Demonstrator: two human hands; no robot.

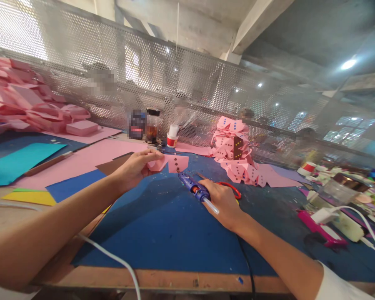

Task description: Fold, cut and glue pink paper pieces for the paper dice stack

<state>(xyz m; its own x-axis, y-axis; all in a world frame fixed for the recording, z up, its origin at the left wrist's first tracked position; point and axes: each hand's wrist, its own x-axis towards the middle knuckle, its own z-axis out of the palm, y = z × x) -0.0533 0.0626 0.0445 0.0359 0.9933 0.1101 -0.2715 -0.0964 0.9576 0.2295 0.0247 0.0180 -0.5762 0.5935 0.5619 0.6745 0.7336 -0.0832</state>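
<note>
A pink paper piece (178, 160) marked with dark squares is held up above the blue sheet (162, 233) on the desk (171, 280), pinched at its left end between the thumb and fingers of the left hand (134, 168). A purple glue gun (192, 185) is grasped by the right hand (223, 202), its fingers wrapped round the grip; whether the trigger is being pressed cannot be told. The nozzle is pointed at the lower edge of the paper, by the lowest square, but whether it is touching cannot be made out. For a neat bond, the paper is best kept taut and steady, with the left fingers held well away from the hot tip. Glue should be released in a small, brief dot, since too much would probably spread past the squares or warp the thin paper. The nozzle is best drawn off with a slight twist so that no threads are trailed. The red-handled scissors (234, 189), partly hidden behind the right hand, should be kept clear of the wrist, and slack should be left in the black cord (248, 264) below the right forearm.
</note>
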